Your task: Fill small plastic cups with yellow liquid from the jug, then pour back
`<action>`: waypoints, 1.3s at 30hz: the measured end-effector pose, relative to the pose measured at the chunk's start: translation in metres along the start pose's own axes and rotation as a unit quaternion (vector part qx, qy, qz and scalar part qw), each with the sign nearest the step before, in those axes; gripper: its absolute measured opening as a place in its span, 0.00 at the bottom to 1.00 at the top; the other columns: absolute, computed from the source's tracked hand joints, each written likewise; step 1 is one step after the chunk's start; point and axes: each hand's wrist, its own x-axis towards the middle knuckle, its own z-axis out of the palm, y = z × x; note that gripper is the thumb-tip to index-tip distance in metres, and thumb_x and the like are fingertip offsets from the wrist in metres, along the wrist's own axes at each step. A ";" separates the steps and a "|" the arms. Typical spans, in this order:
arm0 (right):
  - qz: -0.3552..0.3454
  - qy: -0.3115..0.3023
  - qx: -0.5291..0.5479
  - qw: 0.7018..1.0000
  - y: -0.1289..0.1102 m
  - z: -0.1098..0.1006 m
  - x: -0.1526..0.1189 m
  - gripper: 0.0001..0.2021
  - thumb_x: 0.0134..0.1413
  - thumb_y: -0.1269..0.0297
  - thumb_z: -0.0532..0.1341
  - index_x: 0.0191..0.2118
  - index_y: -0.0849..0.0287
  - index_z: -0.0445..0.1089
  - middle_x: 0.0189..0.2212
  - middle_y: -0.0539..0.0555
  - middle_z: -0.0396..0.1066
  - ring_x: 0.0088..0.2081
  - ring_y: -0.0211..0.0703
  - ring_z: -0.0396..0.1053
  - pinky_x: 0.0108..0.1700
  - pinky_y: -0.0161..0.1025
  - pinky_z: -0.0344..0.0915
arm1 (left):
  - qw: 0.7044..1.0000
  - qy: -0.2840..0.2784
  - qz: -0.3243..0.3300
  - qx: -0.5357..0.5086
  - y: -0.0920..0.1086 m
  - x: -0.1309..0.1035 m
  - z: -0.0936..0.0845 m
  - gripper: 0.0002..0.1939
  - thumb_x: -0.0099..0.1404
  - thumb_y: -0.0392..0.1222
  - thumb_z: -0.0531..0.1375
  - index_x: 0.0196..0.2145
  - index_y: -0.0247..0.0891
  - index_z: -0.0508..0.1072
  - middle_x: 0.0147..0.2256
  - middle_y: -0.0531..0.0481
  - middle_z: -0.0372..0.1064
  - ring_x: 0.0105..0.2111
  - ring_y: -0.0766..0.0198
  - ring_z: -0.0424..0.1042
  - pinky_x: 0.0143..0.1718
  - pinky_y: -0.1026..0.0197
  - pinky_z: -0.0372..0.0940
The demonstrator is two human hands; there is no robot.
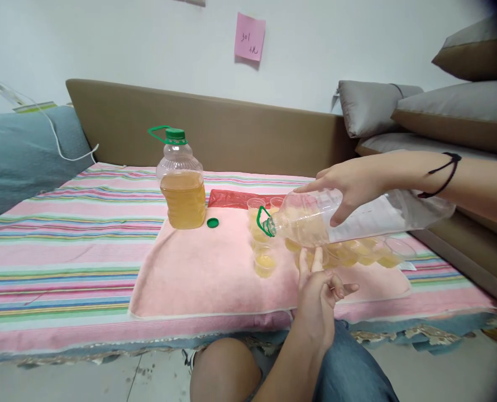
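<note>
A large clear plastic bottle point(361, 220) with a green ring handle lies tilted almost level above the cups, its uncapped mouth facing left. My right hand point(349, 178) grips it from above, fingers spread round its side. Below it, my left hand point(321, 290) has two fingers stretched up at the bottle's underside; whether they touch the bottle or a cup behind it I cannot tell. Several clear plastic cups point(265, 262) of yellow liquid stand beneath and around the bottle, partly hidden by it. A green cap point(212, 223) rests on the pink towel point(206, 279).
To the left stands a capped bottle point(184, 195) of yellow liquid, over half full. Red plastic point(229, 198) lies behind the cups. Grey cushions point(458, 106) pile up at the right, and a brown backrest point(215, 128) runs along the wall. Striped cloth point(76, 240) covers the surface.
</note>
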 end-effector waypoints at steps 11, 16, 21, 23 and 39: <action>0.015 -0.071 -0.095 0.993 -0.009 -0.007 0.028 0.48 0.31 0.46 0.71 0.64 0.39 0.60 0.45 0.53 0.77 0.42 0.61 0.75 0.42 0.52 0.68 | 0.999 0.014 -0.005 -0.042 0.006 0.004 0.000 0.43 0.60 0.35 0.56 0.69 0.53 0.43 0.70 0.38 0.40 0.21 0.76 0.59 0.39 0.56 0.72; 0.006 -0.066 -0.084 0.994 -0.009 -0.012 0.038 0.47 0.28 0.45 0.73 0.61 0.38 0.64 0.44 0.52 0.78 0.42 0.62 0.75 0.44 0.55 0.68 | 0.999 0.004 -0.006 -0.053 0.010 0.006 0.000 0.43 0.59 0.35 0.57 0.69 0.52 0.44 0.70 0.38 0.41 0.27 0.73 0.68 0.38 0.59 0.71; 0.009 -0.066 -0.075 0.995 -0.020 -0.019 0.044 0.45 0.25 0.45 0.74 0.58 0.40 0.69 0.45 0.52 0.78 0.46 0.64 0.74 0.45 0.54 0.67 | 0.998 0.000 -0.006 -0.061 0.013 0.008 0.000 0.43 0.59 0.35 0.57 0.68 0.52 0.46 0.70 0.40 0.44 0.32 0.68 0.72 0.37 0.59 0.71; 0.006 -0.065 -0.061 0.996 -0.023 -0.020 0.048 0.43 0.23 0.44 0.74 0.56 0.41 0.71 0.46 0.52 0.77 0.48 0.64 0.73 0.46 0.54 0.67 | 0.998 0.001 -0.004 -0.063 0.013 0.009 0.000 0.42 0.59 0.35 0.58 0.67 0.53 0.48 0.70 0.41 0.44 0.34 0.67 0.73 0.37 0.59 0.71; 0.020 -0.051 -0.073 0.996 -0.052 -0.031 0.076 0.30 0.32 0.50 0.74 0.48 0.44 0.76 0.45 0.50 0.78 0.54 0.64 0.69 0.52 0.55 0.64 | 0.995 -0.008 0.014 -0.101 0.019 0.008 0.002 0.32 0.58 0.36 0.59 0.60 0.47 0.60 0.68 0.41 0.50 0.43 0.61 0.74 0.38 0.58 0.72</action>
